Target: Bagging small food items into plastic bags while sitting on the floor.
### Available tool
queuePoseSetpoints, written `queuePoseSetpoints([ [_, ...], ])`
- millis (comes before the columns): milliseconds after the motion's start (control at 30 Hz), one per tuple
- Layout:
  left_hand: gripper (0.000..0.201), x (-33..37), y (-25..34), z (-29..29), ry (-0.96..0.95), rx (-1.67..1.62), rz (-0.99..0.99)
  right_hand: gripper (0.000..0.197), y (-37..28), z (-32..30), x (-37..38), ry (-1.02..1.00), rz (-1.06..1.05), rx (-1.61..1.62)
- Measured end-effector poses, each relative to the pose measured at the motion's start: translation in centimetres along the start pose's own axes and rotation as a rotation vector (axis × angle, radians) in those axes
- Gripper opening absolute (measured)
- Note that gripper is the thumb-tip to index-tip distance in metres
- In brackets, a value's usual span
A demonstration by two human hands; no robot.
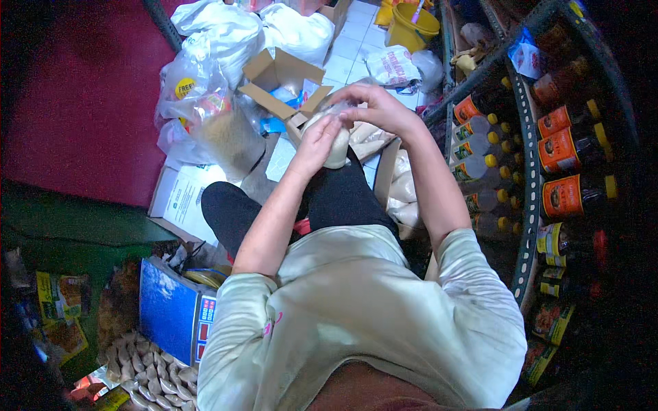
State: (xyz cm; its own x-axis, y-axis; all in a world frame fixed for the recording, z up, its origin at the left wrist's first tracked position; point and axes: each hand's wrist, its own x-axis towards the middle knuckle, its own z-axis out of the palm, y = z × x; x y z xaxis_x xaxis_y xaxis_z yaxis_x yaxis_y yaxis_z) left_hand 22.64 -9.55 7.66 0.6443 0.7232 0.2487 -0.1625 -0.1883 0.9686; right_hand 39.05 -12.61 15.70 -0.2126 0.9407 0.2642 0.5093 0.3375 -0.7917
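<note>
Above my lap I hold a clear plastic bag (pixel 337 155) filled with something whitish; its contents are too small to make out. My left hand (pixel 318 141) is wrapped round its side. My right hand (pixel 381 111) is at the bag's top, fingers pinched on the plastic close to my left fingertips. Just beyond is an open cardboard box (pixel 264 74) with blue and white plastic inside. Right of my knee, a second box holds several similar filled bags (pixel 404 186). To the left stands a large clear sack (pixel 229 140) of light brown grains.
White sacks (pixel 295 34) are piled at the far left, and a yellow bucket (pixel 413 29) is at the far right. Shelves of bottles (pixel 563 147) line my right side. Near my left elbow are a blue weighing scale (pixel 168 309) and several small filled packets (pixel 152 373).
</note>
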Motion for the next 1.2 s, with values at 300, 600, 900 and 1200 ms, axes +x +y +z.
queuePoseSetpoints([
  [300,0.041,-0.3,2.1,-0.5,-0.066,-0.113,-0.021,0.013,-3.0,-0.6,0.1,-0.025,-0.231,-0.303],
  [600,0.024,1.5,0.8,-0.8,-0.148,-0.006,-0.101,0.012,-3.0,0.5,0.2,-0.028,-0.268,-0.342],
  [900,0.023,1.0,2.1,0.1,0.030,-0.673,-0.181,0.015,1.3,1.1,-1.4,0.205,0.110,0.419],
  [1200,0.023,-1.0,4.8,-0.6,-0.126,-0.230,-0.107,0.017,-2.0,-0.1,0.0,0.071,-0.057,0.089],
])
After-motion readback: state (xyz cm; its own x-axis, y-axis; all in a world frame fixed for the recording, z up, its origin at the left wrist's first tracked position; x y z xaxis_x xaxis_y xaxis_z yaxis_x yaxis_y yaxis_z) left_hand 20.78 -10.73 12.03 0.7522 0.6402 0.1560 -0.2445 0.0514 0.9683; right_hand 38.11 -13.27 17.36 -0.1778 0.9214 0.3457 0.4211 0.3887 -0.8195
